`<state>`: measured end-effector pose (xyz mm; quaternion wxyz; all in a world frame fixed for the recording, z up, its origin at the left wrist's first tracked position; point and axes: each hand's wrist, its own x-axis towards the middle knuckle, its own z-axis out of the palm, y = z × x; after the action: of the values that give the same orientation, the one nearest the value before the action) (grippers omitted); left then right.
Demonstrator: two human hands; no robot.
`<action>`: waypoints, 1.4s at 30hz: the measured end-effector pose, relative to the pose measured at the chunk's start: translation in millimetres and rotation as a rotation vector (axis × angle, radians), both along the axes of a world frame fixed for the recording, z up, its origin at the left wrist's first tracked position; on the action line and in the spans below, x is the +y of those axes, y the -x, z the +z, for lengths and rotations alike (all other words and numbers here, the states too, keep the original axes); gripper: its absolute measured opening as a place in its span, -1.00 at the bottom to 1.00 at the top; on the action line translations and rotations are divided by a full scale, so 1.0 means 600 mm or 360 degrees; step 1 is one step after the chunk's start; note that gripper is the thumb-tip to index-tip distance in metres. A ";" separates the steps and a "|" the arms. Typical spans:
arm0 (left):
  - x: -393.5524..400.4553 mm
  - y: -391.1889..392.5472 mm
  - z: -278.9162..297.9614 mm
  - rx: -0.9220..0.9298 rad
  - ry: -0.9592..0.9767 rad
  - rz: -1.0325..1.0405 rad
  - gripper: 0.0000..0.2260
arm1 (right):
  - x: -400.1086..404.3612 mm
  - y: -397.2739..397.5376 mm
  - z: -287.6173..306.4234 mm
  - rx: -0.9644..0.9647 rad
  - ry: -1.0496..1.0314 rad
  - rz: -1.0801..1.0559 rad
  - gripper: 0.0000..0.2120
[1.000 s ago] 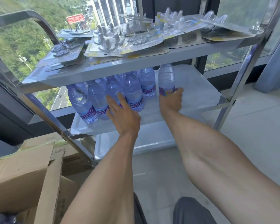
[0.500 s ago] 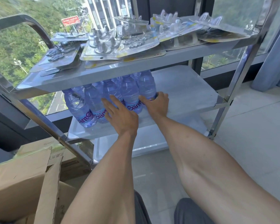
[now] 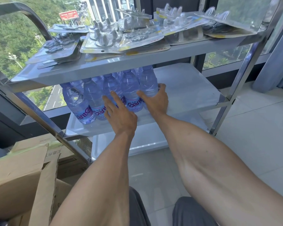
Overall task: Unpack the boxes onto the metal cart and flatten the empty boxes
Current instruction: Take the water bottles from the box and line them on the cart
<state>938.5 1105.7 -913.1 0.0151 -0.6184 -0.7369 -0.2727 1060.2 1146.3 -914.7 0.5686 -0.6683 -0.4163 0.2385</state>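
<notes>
The person crouches before the three-tier stainless metal cart [image 3: 104, 70], both bare arms reaching onto its middle shelf. The clear, blue-tinted plastic water bottles [image 3: 95, 98] with purple-lettered labels stand upright in a tight cluster at the shelf's left end, by the front edge; the right half is bare steel. The right hand [image 3: 155, 101] cups the rightmost bottle [image 3: 148, 84], thumb across its front and fingers curled round its far side, seemingly pressing it against its neighbours so the row stays compact and leaves room. The left hand [image 3: 119, 115] has its fingers straight and spread against the front bottles' labels, grasping nothing, likely steadying them against tipping.

A second ago that right-hand bottle stood apart, toward the shelf's middle; half a second ago it had reached the cluster, and now it sits flush while the left hand has hardly shifted.

Flat clear blister packs [image 3: 103, 41] cover the top shelf. The open brown cardboard box [image 3: 23, 173] sits on the floor off the cart's left front corner, not yet flattened.
</notes>
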 end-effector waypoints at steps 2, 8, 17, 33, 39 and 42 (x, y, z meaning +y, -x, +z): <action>0.000 0.003 0.002 -0.0005 -0.0008 -0.0020 -0.17 | -0.005 0.000 -0.003 0.0002 -0.0067 0.0020 -0.30; 0.000 0.001 0.002 -0.0027 -0.0005 -0.0037 -0.16 | -0.017 0.015 -0.007 0.0025 -0.0061 -0.0161 -0.18; 0.001 0.000 0.002 -0.0076 0.0002 -0.0049 -0.16 | -0.022 0.029 -0.015 -0.0059 -0.0115 -0.0242 -0.34; -0.006 0.009 -0.004 -0.0180 -0.0102 0.0010 -0.16 | -0.022 0.013 -0.038 -0.0148 -0.0072 -0.0138 -0.42; -0.006 0.022 -0.013 -0.0197 -0.0132 0.0150 -0.23 | -0.019 0.018 -0.043 -0.0192 -0.0022 -0.0066 -0.51; 0.001 0.027 -0.014 -0.0398 -0.0117 0.0389 -0.24 | -0.013 0.016 -0.039 -0.0233 0.0003 -0.0023 -0.48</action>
<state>922.4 1106.1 -921.7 -0.0209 -0.4846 -0.7922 -0.3703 1050.6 1138.8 -938.3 0.5376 -0.6876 -0.4516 0.1852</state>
